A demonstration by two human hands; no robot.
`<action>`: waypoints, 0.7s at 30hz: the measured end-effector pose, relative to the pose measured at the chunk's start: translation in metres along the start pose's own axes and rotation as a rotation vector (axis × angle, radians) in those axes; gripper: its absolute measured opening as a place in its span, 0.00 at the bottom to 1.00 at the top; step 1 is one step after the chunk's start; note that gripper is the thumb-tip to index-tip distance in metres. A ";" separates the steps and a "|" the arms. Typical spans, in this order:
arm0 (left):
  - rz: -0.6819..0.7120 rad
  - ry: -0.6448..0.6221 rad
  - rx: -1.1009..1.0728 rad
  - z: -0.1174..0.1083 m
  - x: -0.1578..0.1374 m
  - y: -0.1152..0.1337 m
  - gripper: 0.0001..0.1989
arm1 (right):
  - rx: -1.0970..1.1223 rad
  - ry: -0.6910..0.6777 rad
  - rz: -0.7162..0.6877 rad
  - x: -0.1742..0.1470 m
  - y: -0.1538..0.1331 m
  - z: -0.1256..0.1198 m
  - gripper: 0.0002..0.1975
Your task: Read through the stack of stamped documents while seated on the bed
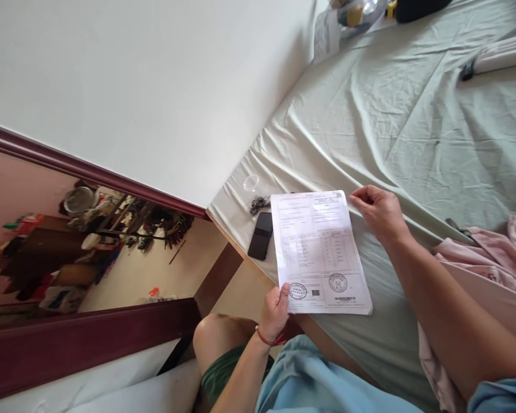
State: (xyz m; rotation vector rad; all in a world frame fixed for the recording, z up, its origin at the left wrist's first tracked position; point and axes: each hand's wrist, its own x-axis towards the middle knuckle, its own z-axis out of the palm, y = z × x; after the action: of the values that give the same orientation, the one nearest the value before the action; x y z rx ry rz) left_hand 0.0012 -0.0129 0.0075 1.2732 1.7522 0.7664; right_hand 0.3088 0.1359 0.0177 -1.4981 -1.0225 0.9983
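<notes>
A printed paper form (312, 246) with two round stamps and a barcode lies tilted in front of me, above the edge of the cloth-covered bed. It looks like several sheets together. My left hand (275, 311) grips its lower left corner, thumb on top; the other fingers are hidden beneath. At the upper right corner, my right hand (380, 213) is closed in a pinch; whether a page edge is between the fingertips cannot be made out. A black phone (260, 236) rests just left of the form, with a dark coiled cable (257, 205) above it.
A small clear plastic cup or lid (251, 182) stands near the wall. Pink cloth (490, 252) is heaped right of my right forearm. A white tube-like object (503, 55) and a plastic bag (361, 17) sit farther back. Left, a dark red frame (94, 178) surrounds a view of cluttered floor.
</notes>
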 end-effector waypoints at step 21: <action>0.018 -0.128 0.059 0.001 0.005 -0.018 0.39 | 0.195 0.108 0.044 0.004 0.011 0.005 0.09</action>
State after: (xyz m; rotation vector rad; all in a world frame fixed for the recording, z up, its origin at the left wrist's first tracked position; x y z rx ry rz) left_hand -0.0067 -0.0133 -0.0095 1.3492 1.6729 0.6341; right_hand 0.3067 0.1395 0.0055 -1.4022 -0.7951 1.0068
